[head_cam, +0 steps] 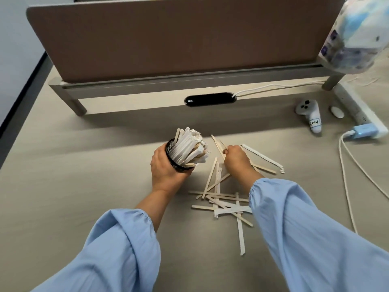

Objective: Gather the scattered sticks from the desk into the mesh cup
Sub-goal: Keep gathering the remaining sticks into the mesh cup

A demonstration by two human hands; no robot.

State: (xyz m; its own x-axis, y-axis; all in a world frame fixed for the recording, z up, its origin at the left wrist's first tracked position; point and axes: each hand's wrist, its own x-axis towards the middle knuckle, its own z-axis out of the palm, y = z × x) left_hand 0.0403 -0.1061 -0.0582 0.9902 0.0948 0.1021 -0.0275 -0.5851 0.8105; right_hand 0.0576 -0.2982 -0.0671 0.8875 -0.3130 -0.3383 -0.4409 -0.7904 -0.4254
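Note:
My left hand point(166, 167) grips a black mesh cup point(175, 160) tilted to the right, packed with wooden sticks and white paper-wrapped sticks point(189, 146). My right hand point(235, 160) is just right of the cup, fingers pinched on a couple of thin wooden sticks point(217, 143) that point up and away. Below and between my hands, a loose pile of several wooden and wrapped sticks point(221, 201) lies on the grey desk point(84, 165). One long white wrapped stick point(263, 158) lies to the right of my right hand.
A brown divider panel point(168, 39) on a raised shelf closes off the back. At the right lie a white controller point(310, 114), a small white oval object point(336, 112), a power strip point(357, 110) with a blue plug and white cables point(347, 186). A plastic-wrapped pack point(355, 34) stands at top right.

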